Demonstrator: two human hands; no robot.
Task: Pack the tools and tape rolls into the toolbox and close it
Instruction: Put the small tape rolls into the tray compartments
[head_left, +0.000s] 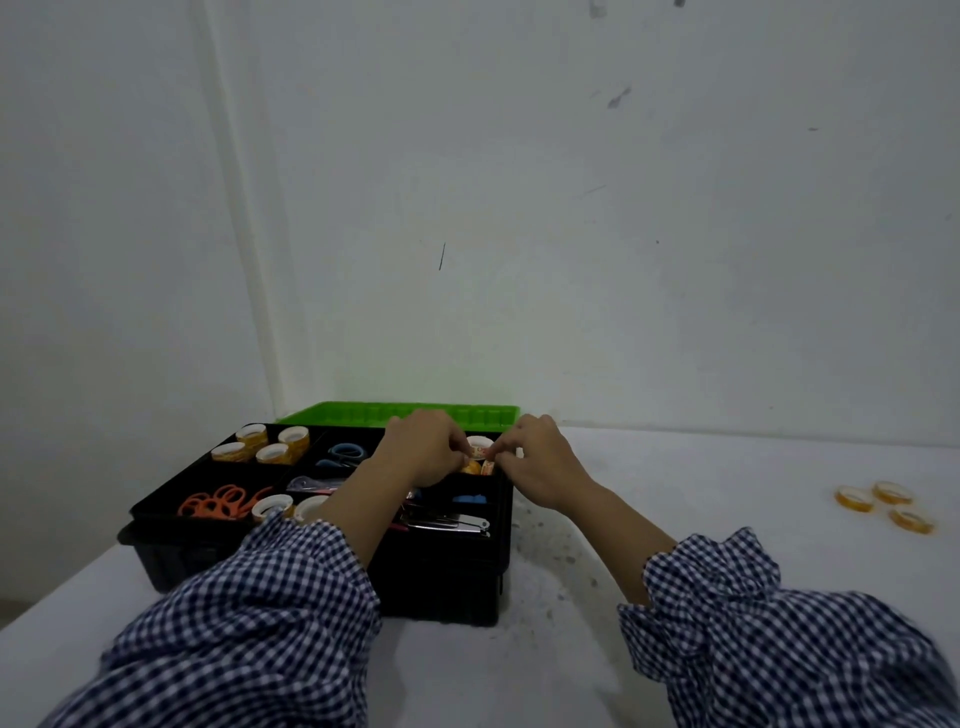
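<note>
Seen from the head camera, a person in checked sleeves (249, 623) leans over an open black toolbox (441, 582) on a white table (649, 545), its green lid (363, 415) laid back toward the wall (571, 234). Both hands meet over the box's back right compartment. The left hand (423, 449) and the right hand (540, 467) have their fingers curled in, fingertips pinched on the patterned tape rolls (479, 447) sitting there. Which roll each hand grips cannot be told.

In the back left compartment, 4 amber tape rolls (272, 456) stand close together. Beside them, in the back middle section, lie blue-handled scissors (343, 454). The front left section holds orange-handled scissors (221, 501), with 2 white-cored rolls (272, 506) just beside them, partly hidden by the left forearm. In the front right section lies a shiny metal tool (452, 522). Behind it is a small blue item (470, 500) whose kind is unclear.

Well apart from the box, out on the table to the right, 3 thin tape rolls (857, 503) lie loose and flat, near one another.
</note>
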